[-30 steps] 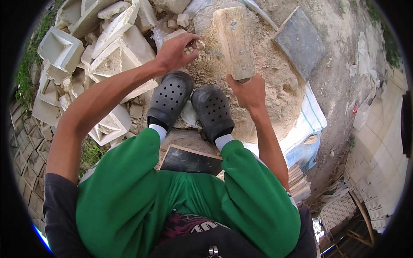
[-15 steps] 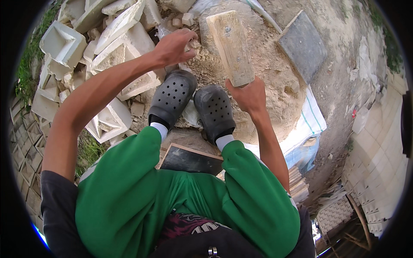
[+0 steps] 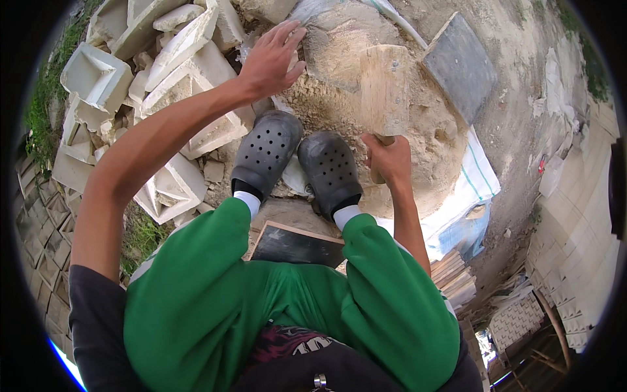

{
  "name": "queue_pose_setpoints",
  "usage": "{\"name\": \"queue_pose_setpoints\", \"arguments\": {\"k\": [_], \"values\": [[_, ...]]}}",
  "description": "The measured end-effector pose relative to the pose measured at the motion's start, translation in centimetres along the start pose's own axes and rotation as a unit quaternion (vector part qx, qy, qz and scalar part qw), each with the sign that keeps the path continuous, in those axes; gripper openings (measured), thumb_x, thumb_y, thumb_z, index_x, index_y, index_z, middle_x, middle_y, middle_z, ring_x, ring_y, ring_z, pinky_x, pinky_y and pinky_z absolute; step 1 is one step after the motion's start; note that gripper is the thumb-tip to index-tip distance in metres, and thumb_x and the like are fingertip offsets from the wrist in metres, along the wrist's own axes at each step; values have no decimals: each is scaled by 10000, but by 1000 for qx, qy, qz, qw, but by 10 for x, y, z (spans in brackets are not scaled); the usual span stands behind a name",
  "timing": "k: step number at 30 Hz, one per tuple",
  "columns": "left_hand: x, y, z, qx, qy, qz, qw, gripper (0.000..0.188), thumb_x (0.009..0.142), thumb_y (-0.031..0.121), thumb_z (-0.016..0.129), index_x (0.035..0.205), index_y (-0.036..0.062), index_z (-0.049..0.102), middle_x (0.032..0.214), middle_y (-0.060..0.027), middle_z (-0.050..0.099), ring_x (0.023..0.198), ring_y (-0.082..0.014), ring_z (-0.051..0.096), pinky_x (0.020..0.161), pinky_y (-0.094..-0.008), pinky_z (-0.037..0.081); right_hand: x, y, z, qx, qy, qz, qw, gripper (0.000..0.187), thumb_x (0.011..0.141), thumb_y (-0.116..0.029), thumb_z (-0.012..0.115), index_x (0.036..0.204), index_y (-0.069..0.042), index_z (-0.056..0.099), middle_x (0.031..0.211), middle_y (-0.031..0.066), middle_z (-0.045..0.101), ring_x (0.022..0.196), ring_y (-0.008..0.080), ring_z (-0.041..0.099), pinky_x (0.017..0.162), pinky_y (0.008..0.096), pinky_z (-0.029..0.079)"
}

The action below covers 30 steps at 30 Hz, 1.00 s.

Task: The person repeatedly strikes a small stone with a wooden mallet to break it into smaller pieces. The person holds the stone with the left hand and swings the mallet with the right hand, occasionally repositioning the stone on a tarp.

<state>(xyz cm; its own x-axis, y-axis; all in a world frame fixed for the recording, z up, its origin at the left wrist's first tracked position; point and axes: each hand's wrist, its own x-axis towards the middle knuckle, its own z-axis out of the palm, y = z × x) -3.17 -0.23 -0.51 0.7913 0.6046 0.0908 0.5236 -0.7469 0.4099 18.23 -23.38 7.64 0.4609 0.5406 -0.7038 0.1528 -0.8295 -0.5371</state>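
A wooden mallet (image 3: 385, 91) with a thick, dusty block head is in my right hand (image 3: 390, 159). My fingers wrap its handle, and the head points away from me over crumbled pale material (image 3: 428, 140). To the left, my left hand (image 3: 271, 60) is open with its fingers apart, beside a dusty flat slab (image 3: 333, 46). I see nothing in that hand, though its palm side is partly hidden. Just nearer than the hands are my two grey clogs (image 3: 266, 147).
Broken hollow white blocks (image 3: 98, 73) are heaped at the left. A grey square slab (image 3: 460, 67) lies at the far right, and a white sack (image 3: 477, 171) spreads under the crumbled material. A dark board (image 3: 297, 245) lies between my legs; stacked tiles (image 3: 452, 279) stand at the right.
The mallet has swung right and lower, its head now turned and further from the slab. My left hand has risen slightly and its fingers have straightened.
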Motion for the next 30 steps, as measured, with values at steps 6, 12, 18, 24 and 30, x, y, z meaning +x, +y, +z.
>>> {"name": "queue_pose_setpoints", "arguments": {"k": [6, 12, 18, 24, 30], "values": [[53, 22, -2, 77, -54, 86, 992, 809, 1027, 436, 557, 1575, -80, 262, 1671, -258, 213, 1575, -387, 162, 1279, -485, 178, -15, 22, -34, 143, 53, 19, 988, 289, 879, -264, 763, 886, 22, 718, 605, 44, 635, 506, 146, 631, 502, 311, 492], [47, 89, 57, 38, 36, -27, 998, 840, 1015, 453, 569, 1557, -112, 264, 1657, -299, 217, 1570, -432, 150, 1269, -508, 181, -9, 34, -35, 237, 43, 36, 970, 311, 880, -267, 770, 901, 37, 709, 632, 51, 636, 534, 151, 646, 504, 308, 503], [23, 162, 70, -162, 20, -16, 986, 766, 997, 394, 601, 1505, -125, 358, 1626, -312, 279, 1541, -469, 211, 1246, -536, 224, -11, 45, -47, 200, 31, 19, 979, 339, 881, -303, 783, 897, 27, 710, 645, 49, 645, 540, 145, 652, 522, 299, 533], [47, 122, 83, 111, 118, -160, 974, 810, 1017, 444, 544, 1498, -171, 331, 1588, -384, 295, 1520, -497, 247, 1253, -504, 215, -14, 46, -51, 230, 35, 20, 972, 260, 900, -227, 785, 896, 10, 679, 625, 45, 610, 500, 147, 608, 470, 298, 496], [23, 172, 65, -166, -28, -53, 984, 803, 1032, 428, 542, 1513, -169, 303, 1597, -386, 274, 1537, -494, 198, 1261, -505, 185, -14, 56, -56, 251, 28, 32, 967, 309, 887, -273, 780, 924, 25, 707, 631, 47, 645, 536, 137, 645, 509, 299, 520]]}}
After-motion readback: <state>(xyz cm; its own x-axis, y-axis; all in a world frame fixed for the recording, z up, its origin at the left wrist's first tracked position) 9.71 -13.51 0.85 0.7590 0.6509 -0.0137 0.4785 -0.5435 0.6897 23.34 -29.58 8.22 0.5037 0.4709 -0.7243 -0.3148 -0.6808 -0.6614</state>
